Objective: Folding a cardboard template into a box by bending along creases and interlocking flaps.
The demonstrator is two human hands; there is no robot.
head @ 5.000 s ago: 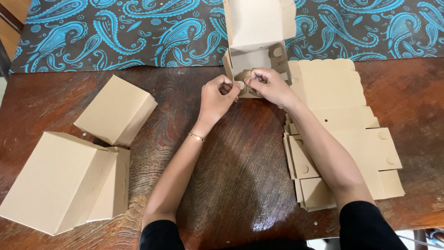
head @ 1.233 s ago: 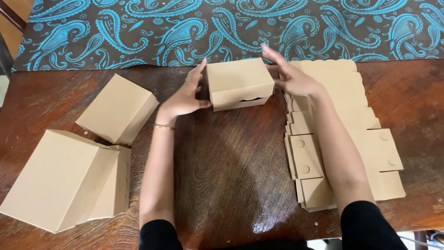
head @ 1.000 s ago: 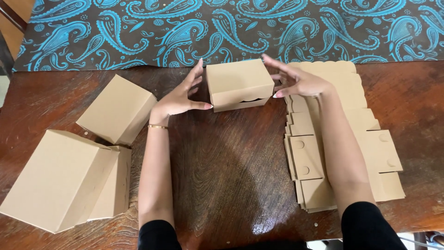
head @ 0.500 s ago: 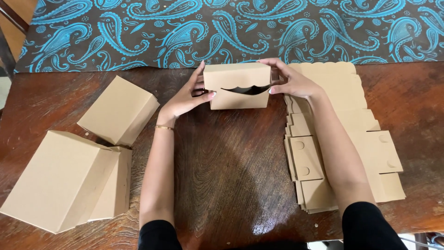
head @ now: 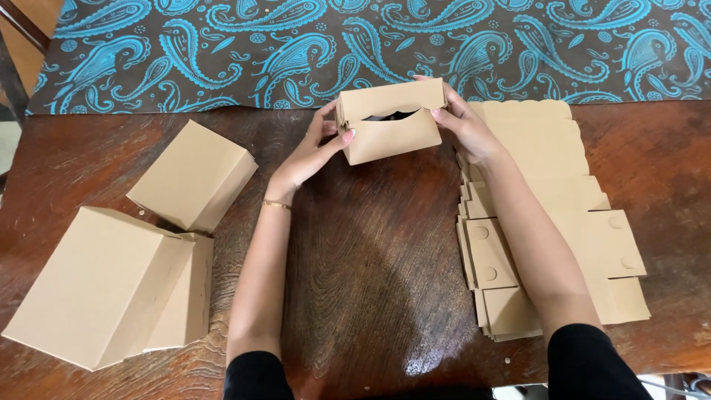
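Both hands hold the small cardboard box [head: 390,121] above the tabletop [head: 370,252]; the left hand [head: 315,152] and right hand [head: 463,126] press its short ends; long axis left-to-right between them.

The bench [head: 370,274] is of dark brown wood with a strong grain, and its surface is shiny enough to show a pale reflection near the front edge. Along its far side lies a dark cloth [head: 296,44] with a turquoise paisley pattern. On the left part of the bench stand three closed cardboard boxes: a small folded box [head: 192,175] turned at an angle, a large folded box [head: 92,285] near the front, and a third box [head: 184,292] touching it. On the right part lies a stack of flat box blanks [head: 592,244], unfolded, with a scalloped far edge.
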